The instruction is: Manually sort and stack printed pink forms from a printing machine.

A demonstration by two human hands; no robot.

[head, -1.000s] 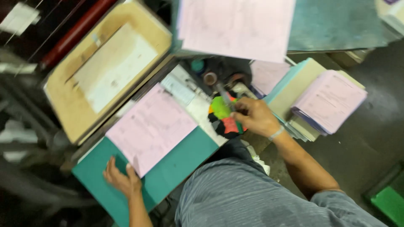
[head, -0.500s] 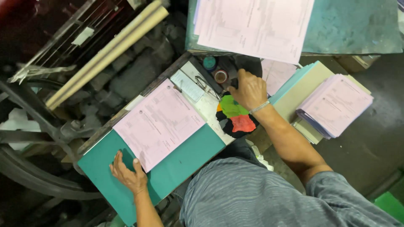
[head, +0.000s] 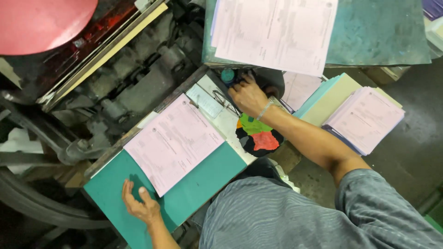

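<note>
Left hand (head: 140, 205): laid on the green board (head: 203, 177), fingers spread, just below the pink sheet (head: 173, 142).
Right hand (head: 249, 96): reached to the dark pot (head: 272, 83); finger state could not be told.

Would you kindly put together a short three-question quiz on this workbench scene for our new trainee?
1. True or false: the left hand rests on the teal board.
2. Which colour is the printed sheet lying on that board? A) yellow B) pink C) blue
3. Fill in: the right hand wears a metal ____ at the wrist.

Key:
1. True; it lies flat by the sheet's lower corner.
2. B.
3. Bracelet. The hand reaches toward small dark containers at the back; whether it grips one cannot be told.
</note>
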